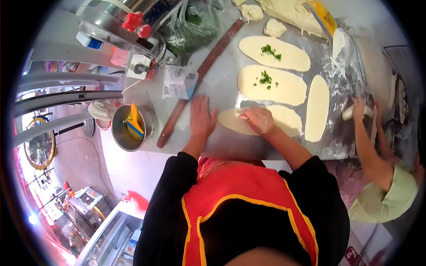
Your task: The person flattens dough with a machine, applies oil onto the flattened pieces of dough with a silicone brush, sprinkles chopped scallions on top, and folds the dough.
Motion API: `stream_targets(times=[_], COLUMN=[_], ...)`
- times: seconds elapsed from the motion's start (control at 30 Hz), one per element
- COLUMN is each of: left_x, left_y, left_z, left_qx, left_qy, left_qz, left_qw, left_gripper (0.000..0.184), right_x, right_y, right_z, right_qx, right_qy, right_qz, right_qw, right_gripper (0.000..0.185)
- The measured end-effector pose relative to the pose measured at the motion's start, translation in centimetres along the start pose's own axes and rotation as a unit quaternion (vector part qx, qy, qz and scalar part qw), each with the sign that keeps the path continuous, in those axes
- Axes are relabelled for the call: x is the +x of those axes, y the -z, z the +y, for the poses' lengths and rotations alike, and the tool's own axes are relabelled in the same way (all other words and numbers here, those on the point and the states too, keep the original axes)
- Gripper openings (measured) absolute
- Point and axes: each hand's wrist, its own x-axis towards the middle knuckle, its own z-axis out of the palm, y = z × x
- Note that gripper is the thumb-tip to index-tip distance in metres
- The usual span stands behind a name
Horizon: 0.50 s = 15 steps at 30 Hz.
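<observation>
My left hand (203, 117) lies flat on the metal tabletop (208, 144), fingers stretched out, beside the left end of the nearest flat oval of dough (286, 119). Over that oval is my right hand (259, 120), its fingertips pinched together; anything between them is too small to make out. Two more dough ovals lie beyond it, the middle one (288, 88) and the far one (293, 57), each with chopped greens (265, 78) on top. A plain dough strip (317, 108) sits to the right. Left of my hands a long brown wooden stick (199, 82) lies diagonally.
A metal pot (119, 131) with yellow and blue handles inside stands at the left edge. Behind are a printed packet (175, 82), a plastic bag of greens (191, 31), and a large dough mass (288, 13). At right, a co-worker's hands (358, 108) work over the floury surface.
</observation>
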Motion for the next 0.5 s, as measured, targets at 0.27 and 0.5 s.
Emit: stream_targets(times=[0.27,0.5], left_x=[0.0,0.2], left_y=[-0.1,-0.2], left_z=[0.1,0.2], left_qx=[0.002,0.002], left_qy=[-0.023,-0.024], left_qz=[0.013,0.019], left_qw=[1.0,1.0], left_gripper=[0.039,0.038], right_x=[-0.9,-2.0], right_y=[0.9,1.2], right_z=[-1.3,-1.1], right_qx=[0.139,0.297], right_qy=[-0.295,-0.43], right_qz=[0.136,0.177], right_qw=[0.935,0.834], right_gripper=[0.009,0.013])
